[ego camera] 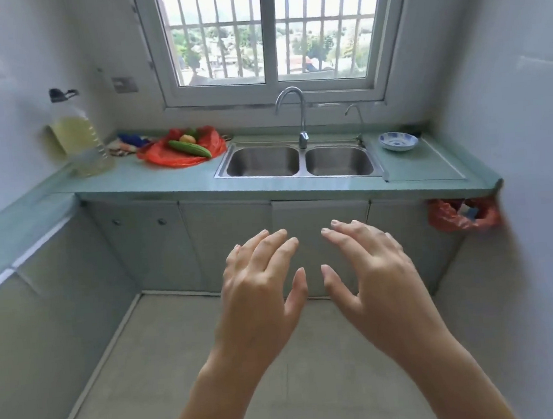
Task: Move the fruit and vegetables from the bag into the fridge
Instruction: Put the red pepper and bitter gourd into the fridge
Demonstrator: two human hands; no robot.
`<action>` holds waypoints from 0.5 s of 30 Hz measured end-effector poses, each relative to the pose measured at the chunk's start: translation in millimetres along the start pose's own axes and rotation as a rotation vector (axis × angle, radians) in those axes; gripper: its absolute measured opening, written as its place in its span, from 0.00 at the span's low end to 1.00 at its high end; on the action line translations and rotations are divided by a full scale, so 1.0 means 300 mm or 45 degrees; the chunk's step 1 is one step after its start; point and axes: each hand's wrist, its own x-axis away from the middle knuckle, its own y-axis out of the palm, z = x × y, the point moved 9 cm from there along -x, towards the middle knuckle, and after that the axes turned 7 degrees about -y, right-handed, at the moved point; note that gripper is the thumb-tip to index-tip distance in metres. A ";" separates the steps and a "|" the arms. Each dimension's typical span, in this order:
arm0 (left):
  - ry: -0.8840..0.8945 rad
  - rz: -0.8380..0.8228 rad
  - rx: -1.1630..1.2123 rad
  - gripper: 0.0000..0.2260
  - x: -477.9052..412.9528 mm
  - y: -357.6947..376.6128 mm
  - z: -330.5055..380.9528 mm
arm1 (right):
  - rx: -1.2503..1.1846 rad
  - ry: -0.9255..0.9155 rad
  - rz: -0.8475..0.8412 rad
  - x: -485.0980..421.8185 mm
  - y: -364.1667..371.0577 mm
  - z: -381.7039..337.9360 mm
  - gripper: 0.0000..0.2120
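A red plastic bag [165, 155] lies open on the green counter [140, 180], left of the sink. On it rest a green cucumber [189, 148], a yellowish round fruit [187, 138] and something green behind it. My left hand [261, 283] and my right hand [369, 268] are held out side by side in front of me, well below and short of the counter. Both are empty, palms down, fingers spread. No fridge is in view.
A double steel sink [298, 163] with a tall tap [299, 118] sits under the barred window. A blue-patterned bowl [398, 141] stands right of it. A big oil bottle [79, 142] stands at the left corner. Another red bag [461, 216] hangs under the counter's right end.
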 end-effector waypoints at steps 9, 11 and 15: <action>-0.274 0.108 -0.158 0.18 -0.157 -0.068 -0.563 | -0.150 -0.163 -0.089 -0.328 0.463 -0.116 0.21; -0.354 0.133 -0.159 0.18 -0.210 -0.090 -0.712 | -0.174 -0.189 -0.105 -0.428 0.575 -0.159 0.21; -0.450 0.158 -0.143 0.18 -0.340 -0.124 -0.971 | -0.197 -0.257 -0.154 -0.659 0.789 -0.256 0.21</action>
